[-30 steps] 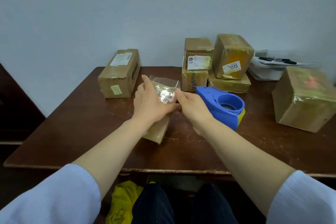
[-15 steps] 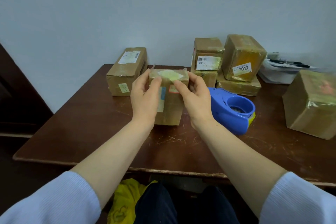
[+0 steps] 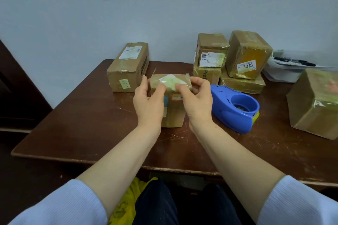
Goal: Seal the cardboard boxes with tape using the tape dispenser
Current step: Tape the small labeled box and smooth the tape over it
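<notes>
A small cardboard box [image 3: 173, 115] stands upright on the brown table [image 3: 82, 124], its top covered by clear tape over a pale label. My left hand [image 3: 149, 104] grips the box's left side, thumb on the top face. My right hand [image 3: 196, 100] holds the right side, thumb pressing the tape on top and fingers curled at the far edge. Loose tape ends stick up at both top corners. The blue tape dispenser [image 3: 236, 109] sits on the table just right of my right hand, untouched.
A long box [image 3: 128, 67] lies behind at the left. A stack of taped boxes [image 3: 237, 60] stands at the back right, a large box [image 3: 314, 102] at the far right. A white tray with pens [image 3: 285, 73] is behind it. The table's front edge is near my forearms.
The box went from tilted, with my hands pulling tape over it, to standing upright. Both hands now clasp its sides and press the tape onto the top. The dispenser stayed put.
</notes>
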A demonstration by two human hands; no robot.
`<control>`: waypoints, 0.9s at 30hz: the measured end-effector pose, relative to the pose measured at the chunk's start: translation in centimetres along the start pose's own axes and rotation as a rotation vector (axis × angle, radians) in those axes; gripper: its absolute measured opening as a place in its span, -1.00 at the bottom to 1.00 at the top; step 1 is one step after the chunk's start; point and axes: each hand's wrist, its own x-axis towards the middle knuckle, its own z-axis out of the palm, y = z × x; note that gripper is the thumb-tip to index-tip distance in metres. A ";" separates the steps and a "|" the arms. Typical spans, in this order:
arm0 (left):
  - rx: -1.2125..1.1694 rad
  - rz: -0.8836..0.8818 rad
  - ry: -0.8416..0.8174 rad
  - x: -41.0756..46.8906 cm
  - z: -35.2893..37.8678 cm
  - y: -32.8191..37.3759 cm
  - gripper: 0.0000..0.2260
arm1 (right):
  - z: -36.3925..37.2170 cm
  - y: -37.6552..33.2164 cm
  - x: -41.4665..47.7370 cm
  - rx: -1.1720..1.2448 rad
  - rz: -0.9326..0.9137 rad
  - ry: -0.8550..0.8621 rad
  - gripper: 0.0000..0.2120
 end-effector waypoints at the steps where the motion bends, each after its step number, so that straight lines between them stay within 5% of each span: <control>1: 0.009 -0.006 0.007 0.1 0.2 0.0 -0.44 | 0.2 -0.1 0.0 -0.024 0.000 0.008 -0.66; 7: 0.093 0.042 0.044 0.2 0.6 0.2 -0.53 | 1.2 -0.1 -0.1 -0.263 -0.072 -0.002 -0.56; 27: 1.097 0.546 -0.172 1.4 -2.4 1.7 -0.62 | -0.8 -0.8 0.4 -1.023 -0.502 -0.219 -0.53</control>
